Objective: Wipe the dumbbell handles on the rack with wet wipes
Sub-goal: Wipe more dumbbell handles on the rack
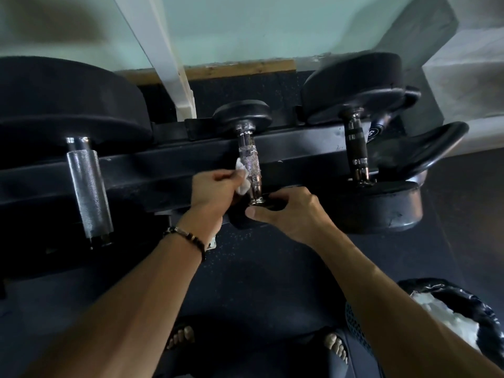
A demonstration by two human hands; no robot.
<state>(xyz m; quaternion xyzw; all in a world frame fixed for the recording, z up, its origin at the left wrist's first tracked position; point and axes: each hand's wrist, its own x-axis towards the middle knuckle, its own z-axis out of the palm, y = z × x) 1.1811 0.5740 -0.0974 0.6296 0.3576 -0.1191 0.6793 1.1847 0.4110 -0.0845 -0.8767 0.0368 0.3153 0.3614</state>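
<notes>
a crumpled white wet wipe (242,178) is being pinched by the left hand (215,190) against the knurled chrome handle (249,159) of the middle dumbbell on the black rack (163,165), its near head being gripped by the right hand (291,211); rubbing along the handle is likely being called for next.

The setting is a gym, specifically its free-weight area. A black steel dumbbell rack (300,144) runs across the view and serves as the landmark. Three dumbbells lie across the rack: a large dumbbell (87,184) with a thick knurled handle at the left end, a small chrome-handled dumbbell (249,159) at the middle, and a medium dumbbell (357,154) with a dark banded handle at the right end. All have black round rubber-coated heads. Below and behind the rack lies black speckled rubber flooring (245,268), typical of weight rooms. Behind the rack stands a pale green wall (245,28). Near the right end of the rack, on the floor, is a bin with a black liner (463,301).
</notes>
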